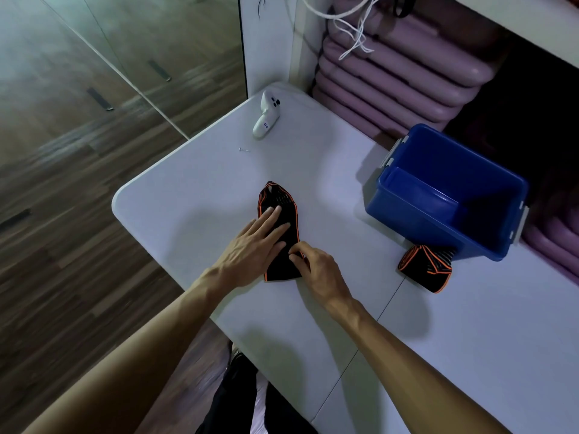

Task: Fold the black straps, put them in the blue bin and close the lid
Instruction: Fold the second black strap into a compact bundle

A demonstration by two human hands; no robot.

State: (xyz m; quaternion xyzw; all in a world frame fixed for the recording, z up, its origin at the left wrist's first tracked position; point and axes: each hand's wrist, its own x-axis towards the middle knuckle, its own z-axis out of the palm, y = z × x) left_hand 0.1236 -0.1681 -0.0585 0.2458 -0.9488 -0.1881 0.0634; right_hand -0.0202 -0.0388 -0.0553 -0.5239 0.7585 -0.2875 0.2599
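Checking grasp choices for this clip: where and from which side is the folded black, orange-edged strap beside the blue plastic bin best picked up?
Probably across the middle of the folded black strap with orange edging, from above, pinching its two long sides. It lies flat on the white table as a compact bundle, and the open blue bin crowds its far end, so the near side is freer.

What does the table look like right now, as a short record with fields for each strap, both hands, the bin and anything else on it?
strap being folded: black with orange edging, flat on the white table
left hand: flat, pressing on that strap
right hand: fingertips pinching the strap's near edge
second strap: bundled, lying on the table against the bin's near corner
blue bin: open, looks empty, lid not in view
other items: white controller; small screw
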